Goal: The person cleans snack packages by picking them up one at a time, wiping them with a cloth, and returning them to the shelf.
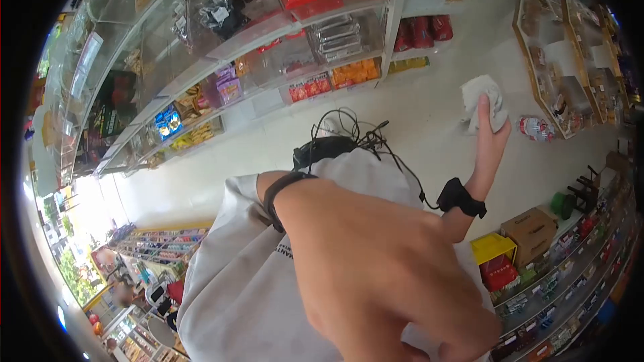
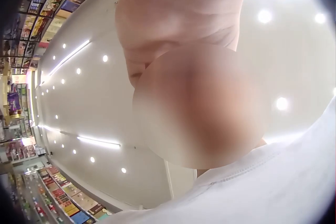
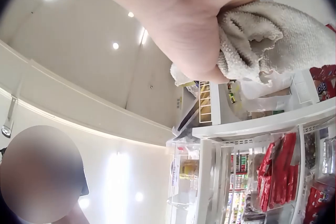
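My left hand (image 1: 389, 261) is raised close before the head camera, its back filling the lower middle of the head view. Its fingers bend loosely, with the tips cut off at the bottom edge, and nothing shows in it. In the left wrist view, the heel of the left hand (image 2: 181, 19) is bare and a blurred patch covers what lies beyond. Out to the right, my right hand (image 1: 493, 127) grips a whitish cloth (image 1: 484, 90), thumb laid over it. The right wrist view shows the cloth (image 3: 283, 37) as rough, crumpled towelling bunched against the palm.
Clear shelf bins (image 1: 282, 47) with packaged snacks run across the upper left. Black cables (image 1: 349, 137) and a black pouch lie at my front. Wooden-edged trays (image 1: 547, 60), a bottle (image 1: 537, 129), a cardboard box (image 1: 530, 234) and a yellow crate (image 1: 493, 249) stand on the right.
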`<state>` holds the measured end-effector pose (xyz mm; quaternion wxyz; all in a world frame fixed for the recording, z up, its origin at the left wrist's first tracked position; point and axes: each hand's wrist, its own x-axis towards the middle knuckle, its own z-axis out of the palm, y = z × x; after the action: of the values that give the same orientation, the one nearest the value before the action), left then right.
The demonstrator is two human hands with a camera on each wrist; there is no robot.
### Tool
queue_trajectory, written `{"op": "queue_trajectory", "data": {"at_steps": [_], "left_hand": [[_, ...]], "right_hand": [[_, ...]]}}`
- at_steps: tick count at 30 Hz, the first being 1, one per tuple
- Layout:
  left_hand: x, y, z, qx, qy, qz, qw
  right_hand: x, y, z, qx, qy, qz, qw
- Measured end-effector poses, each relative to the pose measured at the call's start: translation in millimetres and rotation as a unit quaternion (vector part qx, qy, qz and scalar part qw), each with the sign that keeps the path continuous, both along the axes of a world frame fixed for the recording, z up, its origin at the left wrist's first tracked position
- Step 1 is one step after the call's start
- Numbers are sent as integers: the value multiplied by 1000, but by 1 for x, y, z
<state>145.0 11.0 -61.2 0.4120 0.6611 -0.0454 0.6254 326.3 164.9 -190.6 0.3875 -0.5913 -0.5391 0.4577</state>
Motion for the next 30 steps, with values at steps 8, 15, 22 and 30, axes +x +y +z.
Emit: {"op": "queue_trajectory", "data": {"at_steps": [8, 15, 22, 30], "left_hand": [[17, 11, 5, -17, 42, 33, 998], [9, 18, 6, -24, 53, 36, 998], [-60, 22, 16, -75, 169, -5, 983], [-217, 38, -166, -490, 448, 114, 739]], "right_hand": [[24, 16, -24, -2, 14, 47, 999], [18, 23, -16, 4, -14, 62, 998], [7, 15, -20, 12, 9, 2, 1000], [-55, 18, -17, -2, 19, 29, 999]]}}
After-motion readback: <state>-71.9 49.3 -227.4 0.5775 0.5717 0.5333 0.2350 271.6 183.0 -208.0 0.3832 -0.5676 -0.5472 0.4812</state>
